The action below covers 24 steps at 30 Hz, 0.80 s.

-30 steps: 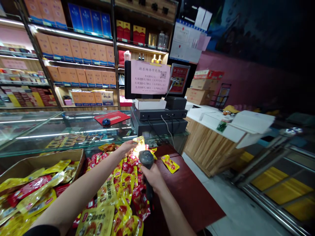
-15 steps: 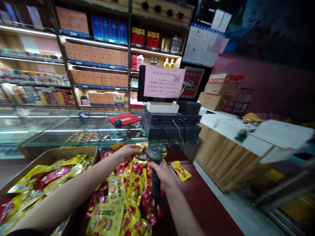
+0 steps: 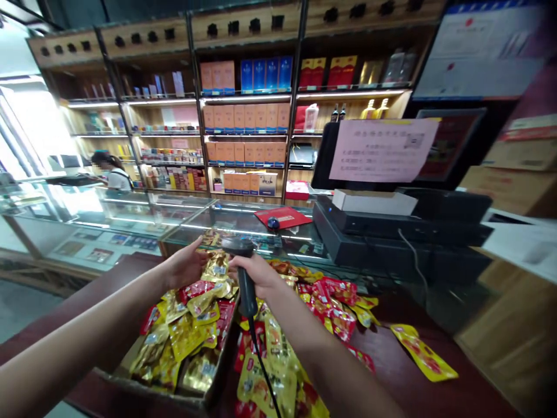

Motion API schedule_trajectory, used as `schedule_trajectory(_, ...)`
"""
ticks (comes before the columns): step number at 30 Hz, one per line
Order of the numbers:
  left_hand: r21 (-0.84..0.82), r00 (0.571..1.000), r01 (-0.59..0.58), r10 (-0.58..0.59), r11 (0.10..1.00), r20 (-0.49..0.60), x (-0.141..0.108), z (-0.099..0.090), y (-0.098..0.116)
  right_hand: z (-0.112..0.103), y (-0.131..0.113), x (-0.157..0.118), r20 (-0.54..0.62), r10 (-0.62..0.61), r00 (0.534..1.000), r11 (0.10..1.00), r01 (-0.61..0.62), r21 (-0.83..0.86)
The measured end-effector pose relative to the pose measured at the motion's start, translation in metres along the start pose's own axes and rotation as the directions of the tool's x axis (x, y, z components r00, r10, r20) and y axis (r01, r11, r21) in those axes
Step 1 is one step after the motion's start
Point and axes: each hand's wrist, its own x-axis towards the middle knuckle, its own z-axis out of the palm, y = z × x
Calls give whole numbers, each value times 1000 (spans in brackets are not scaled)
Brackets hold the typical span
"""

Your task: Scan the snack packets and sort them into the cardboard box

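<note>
My right hand (image 3: 259, 276) is wrapped round the handle of a black barcode scanner (image 3: 247, 293), whose head points left over the box and whose cable hangs down. My left hand (image 3: 187, 266) is over the far end of the cardboard box (image 3: 224, 342), thumb and fingers apart. Right beside its fingers is a gold snack packet (image 3: 216, 264) at the top of the pile; the contact between them is partly hidden. Yellow, red and gold snack packets (image 3: 187, 334) fill the box. More packets (image 3: 272, 377) lie heaped to its right, partly behind my right forearm.
A single yellow packet (image 3: 424, 351) lies on the dark red table (image 3: 383, 371) at the right. Behind are a glass counter (image 3: 204, 223) with a red folder (image 3: 285, 217), and a monitor (image 3: 324, 157). A person (image 3: 115, 173) is far left near the shelves.
The view has swung left. My left hand has gone from holding a gold packet at the scanner over the heap to the box, its fingers now apart. The scanner stays in my right hand.
</note>
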Motion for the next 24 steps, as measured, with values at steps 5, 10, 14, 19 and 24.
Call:
schedule_trajectory(5, 44, 991, 2, 5, 999, -137, -9, -35, 5, 32, 16, 23, 71, 63, 995, 996, -58, -68)
schedule_trajectory(10, 271, 898, -65, 174, 960, -403, -4, -50, -2, 29, 30, 31, 1, 115, 993, 990, -115, -83)
schedule_trajectory(14, 251, 898, -83, 182, 964, -401, 7, -28, -7, -1, 23, 21, -50, 82, 995, 996, -84, -40)
schedule_trajectory(19, 181, 982, -21, 54, 983, -180, 35, 46, -28, -64, 4, -17, -185, 11, 983, 997, 2, 73)
schedule_trajectory(24, 154, 979, 114, -138, 981, 153, 76, 143, -75, -151, -7, -84, -389, -22, 921, 993, 66, 100)
